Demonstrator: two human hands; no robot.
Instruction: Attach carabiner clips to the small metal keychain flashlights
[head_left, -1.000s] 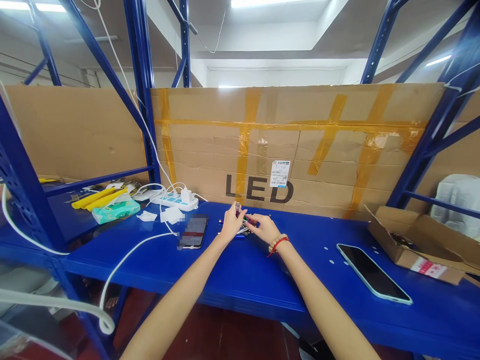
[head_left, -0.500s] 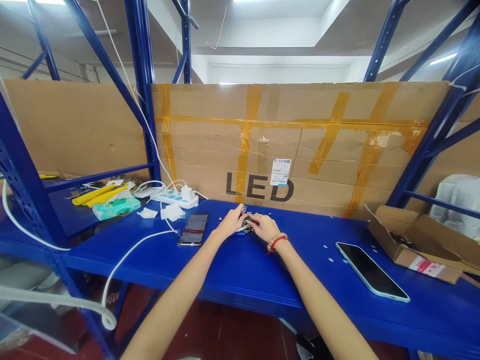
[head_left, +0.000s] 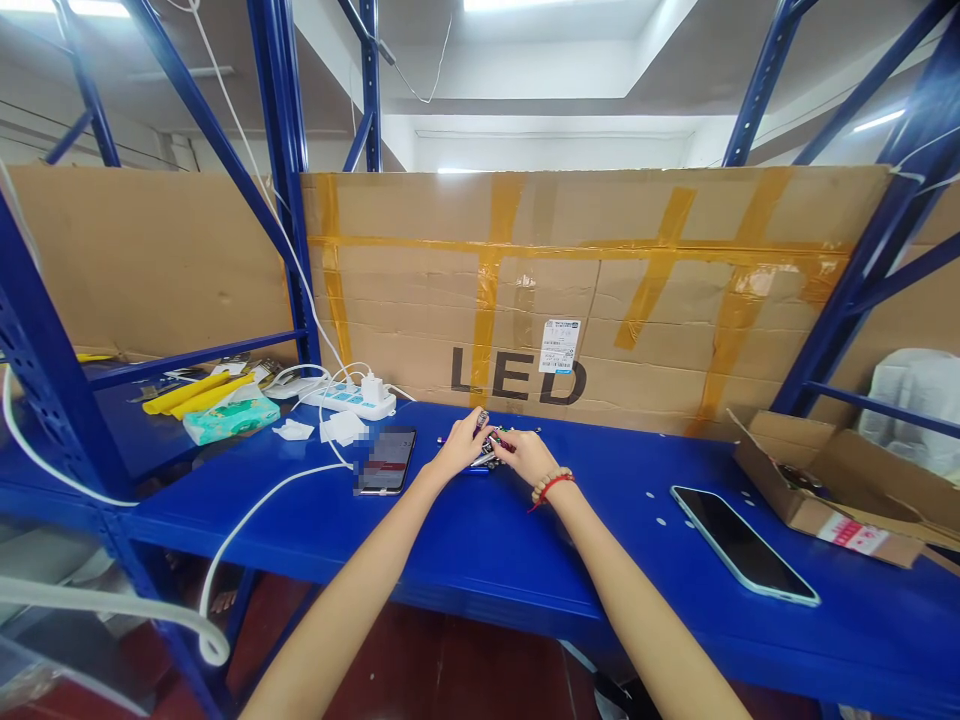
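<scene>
Both my hands meet at the back of the blue shelf, over a small heap of little metallic and coloured parts. My left hand is curled, and a small silver-tipped piece pokes up from its fingers. My right hand, with a bead bracelet and red string at the wrist, pinches at the heap from the right. What its fingers hold is too small to name.
A phone with a lit screen lies left of my hands, on a white cable. A dark phone lies to the right, near an open cardboard box. A power strip, tissue pack and a taped cardboard wall stand behind.
My left hand lowered the piece it held upright toward the heap and closed in on my right hand. The view shifted slightly.
</scene>
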